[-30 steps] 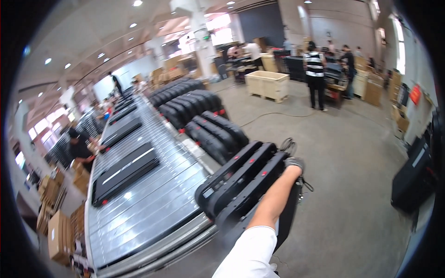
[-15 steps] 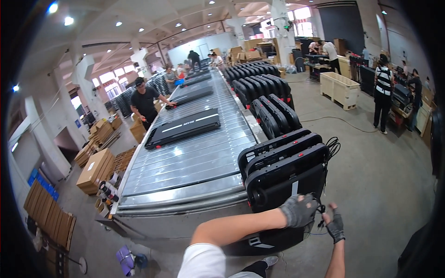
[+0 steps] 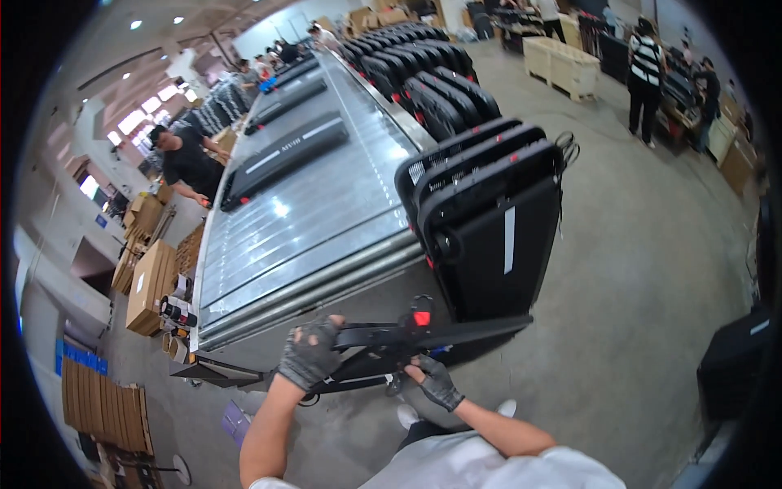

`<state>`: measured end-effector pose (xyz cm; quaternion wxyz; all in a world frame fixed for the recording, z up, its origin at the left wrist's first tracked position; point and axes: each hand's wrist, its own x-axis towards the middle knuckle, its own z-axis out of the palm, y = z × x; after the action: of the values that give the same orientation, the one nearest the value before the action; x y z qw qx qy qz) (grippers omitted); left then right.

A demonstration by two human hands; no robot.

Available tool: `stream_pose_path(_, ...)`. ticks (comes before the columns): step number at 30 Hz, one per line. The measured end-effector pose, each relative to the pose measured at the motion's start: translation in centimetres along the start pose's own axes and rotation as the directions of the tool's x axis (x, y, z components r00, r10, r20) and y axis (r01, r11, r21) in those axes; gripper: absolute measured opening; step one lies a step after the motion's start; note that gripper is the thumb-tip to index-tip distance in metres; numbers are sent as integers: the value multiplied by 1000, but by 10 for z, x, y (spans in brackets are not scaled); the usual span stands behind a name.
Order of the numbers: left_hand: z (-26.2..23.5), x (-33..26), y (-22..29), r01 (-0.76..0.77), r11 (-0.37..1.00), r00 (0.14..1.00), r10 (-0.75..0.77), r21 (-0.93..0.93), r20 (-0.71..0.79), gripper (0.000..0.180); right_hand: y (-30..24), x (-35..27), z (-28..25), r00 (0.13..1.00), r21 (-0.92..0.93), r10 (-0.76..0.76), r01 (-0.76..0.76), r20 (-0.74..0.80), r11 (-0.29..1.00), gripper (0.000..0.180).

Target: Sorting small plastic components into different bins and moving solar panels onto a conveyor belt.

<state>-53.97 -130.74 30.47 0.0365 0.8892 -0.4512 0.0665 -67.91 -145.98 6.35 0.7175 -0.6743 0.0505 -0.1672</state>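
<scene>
In front of me, a flat black treadmill (image 3: 481, 331) is tilted at the near end of the conveyor, with a red part on its upper side. My left hand (image 3: 313, 355), in a grey fingerless glove, is closed around the left end of its frame. On the near edge, my right hand (image 3: 438, 383), gloved the same way, grips with thumb and fingers bent; part of its hold is hidden. Just beyond stand several upright black treadmills (image 3: 505, 236) with red parts, leaning in a row along the conveyor's right side.
The metal roller conveyor (image 3: 301, 236) runs away ahead, carrying a flat treadmill (image 3: 285, 156) and others farther off. A person in black (image 3: 191, 167) stands at its left. Cartons (image 3: 153, 287) and a purple object (image 3: 236, 421) lie on the left floor. A wooden crate (image 3: 560, 68) stands far right.
Both hands have moved left, away from the cable at the right end. The nearest treadmill is now tilted up, with my left hand on its left end. My view has turned downward.
</scene>
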Motion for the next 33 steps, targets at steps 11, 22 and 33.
stream_pose_path(11, 74, -186, -221, 94, 991, 995, -96, -99, -15, 32, 158, -29, -15, 934, -654, 279, -355, -223, 668, 54)
stream_pose_path(22, 141, -248, -335, 342, 937, 906, -349, 71, 241, 37, 272, 62, -69, 830, -974, 511, 189, 226, 124, 43)
stream_pose_path(33, 205, -292, -455, 490, 870, 837, -454, -48, 304, 28, 271, 118, 31, 546, -957, 793, 246, 270, 156, 28)
